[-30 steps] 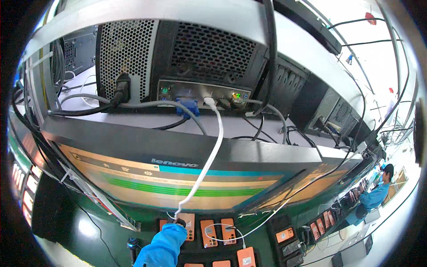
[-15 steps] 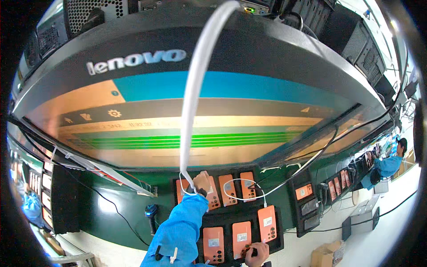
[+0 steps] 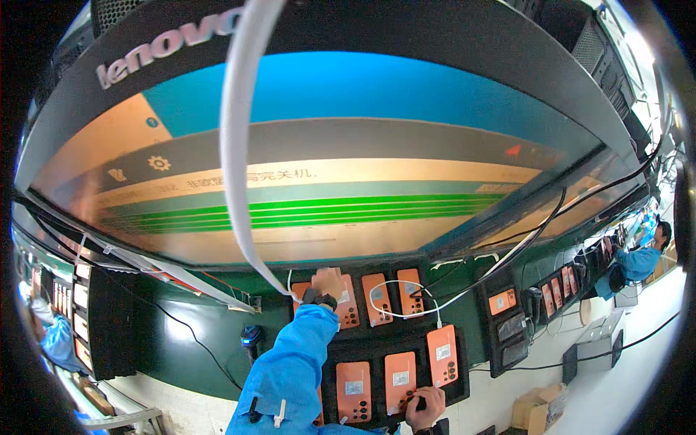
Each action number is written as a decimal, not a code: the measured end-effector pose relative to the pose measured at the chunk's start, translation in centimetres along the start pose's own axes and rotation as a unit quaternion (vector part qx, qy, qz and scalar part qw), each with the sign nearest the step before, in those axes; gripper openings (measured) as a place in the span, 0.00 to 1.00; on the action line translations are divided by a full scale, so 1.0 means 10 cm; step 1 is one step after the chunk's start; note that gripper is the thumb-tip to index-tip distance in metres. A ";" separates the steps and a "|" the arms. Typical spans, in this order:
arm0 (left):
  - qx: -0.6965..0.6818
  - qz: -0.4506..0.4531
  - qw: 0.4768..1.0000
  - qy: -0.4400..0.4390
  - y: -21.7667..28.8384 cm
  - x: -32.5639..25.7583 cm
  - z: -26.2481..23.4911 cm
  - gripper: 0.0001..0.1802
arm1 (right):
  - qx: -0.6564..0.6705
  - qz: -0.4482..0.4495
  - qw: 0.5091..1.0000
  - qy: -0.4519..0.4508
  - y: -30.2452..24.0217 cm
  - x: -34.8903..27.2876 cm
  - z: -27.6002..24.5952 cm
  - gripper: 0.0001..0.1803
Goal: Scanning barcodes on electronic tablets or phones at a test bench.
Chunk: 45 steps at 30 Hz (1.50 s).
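Observation:
My left arm, in a blue sleeve, reaches across to the back row of orange phones. There my left hand (image 3: 329, 283) lies over the upper end of a phone (image 3: 349, 306); its fingertips are hidden. A thick white cable (image 3: 235, 167) hangs in front of the monitor and runs down beside that wrist. At the near row, my right hand (image 3: 426, 407) is curled, with thumb and fingers closed on the lower camera corner of an orange phone (image 3: 400, 373) with a white label. To its right, another orange phone (image 3: 443, 355) has a white cable plugged into its top end.
A large monitor (image 3: 348, 145) fills the upper view. The phones lie in black trays (image 3: 464, 391) on a green table (image 3: 170, 348). A blue-black handheld scanner (image 3: 251, 337) stands left of my arm. Another tray (image 3: 495, 370) lies right. A person (image 3: 638, 268) in blue works at far right.
The view has shifted, so the monitor looks larger and the hanging cable sits further left. My left hand stays at the back row, and my right hand stays at the same phone's corner.

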<state>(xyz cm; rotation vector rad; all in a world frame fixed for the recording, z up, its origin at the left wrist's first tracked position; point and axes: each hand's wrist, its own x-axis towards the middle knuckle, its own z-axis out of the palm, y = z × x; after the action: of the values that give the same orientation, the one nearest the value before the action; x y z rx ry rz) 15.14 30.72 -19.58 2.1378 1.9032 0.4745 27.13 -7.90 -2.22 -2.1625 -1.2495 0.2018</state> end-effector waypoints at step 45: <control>-0.247 0.285 0.882 -0.284 -0.11 -2.28 -2.67 0.09 | 0.523 0.103 0.771 -0.349 -1.40 0.29 0.43 0.23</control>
<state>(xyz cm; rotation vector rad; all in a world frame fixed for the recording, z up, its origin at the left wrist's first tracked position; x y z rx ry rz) 1.39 7.28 2.71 2.1191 0.7290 0.3262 16.64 1.38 3.03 -1.1883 -0.8470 1.5147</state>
